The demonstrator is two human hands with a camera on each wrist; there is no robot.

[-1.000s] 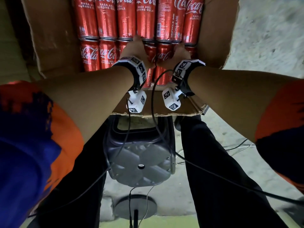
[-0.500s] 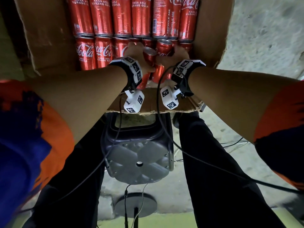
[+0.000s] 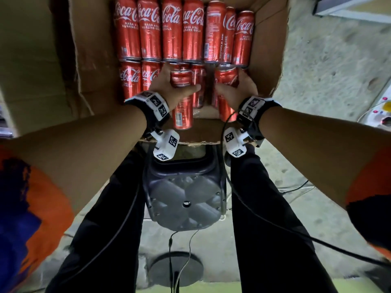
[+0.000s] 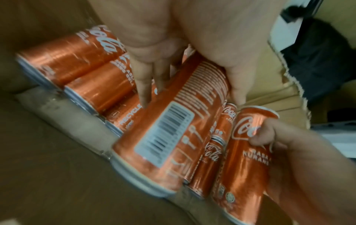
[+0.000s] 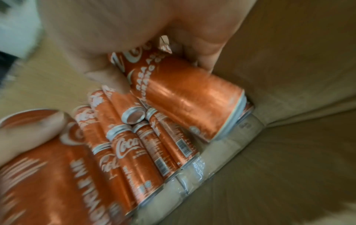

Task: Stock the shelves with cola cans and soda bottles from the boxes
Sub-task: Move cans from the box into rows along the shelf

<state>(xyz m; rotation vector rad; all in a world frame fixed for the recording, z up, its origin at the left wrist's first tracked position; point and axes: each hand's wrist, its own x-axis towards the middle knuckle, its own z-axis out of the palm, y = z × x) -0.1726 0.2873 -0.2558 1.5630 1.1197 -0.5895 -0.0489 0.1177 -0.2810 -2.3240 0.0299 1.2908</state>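
An open cardboard box [image 3: 93,60] holds red cola cans lying in two rows, the far row [image 3: 171,32] full. My left hand [image 3: 175,87] grips one cola can [image 3: 182,117], tilted up out of the near row. The left wrist view shows this can's barcode side [image 4: 169,137] with my fingers [image 4: 142,85] curled round it. My right hand [image 3: 232,89] grips a second cola can [image 3: 226,78] by the box's right wall. In the right wrist view that can [image 5: 185,94] is raised above the others.
The box rests on a grey plastic stool [image 3: 186,199] between my legs. Cables [image 3: 275,225] run from both wrists down to the concrete floor [image 3: 328,70]. A round black base [image 3: 175,269] stands below the stool. A wide box flap [image 3: 31,60] spreads to the left.
Both hands went from resting on the near row to gripping one can each. They have lifted the cans clear and drawn them back toward me.
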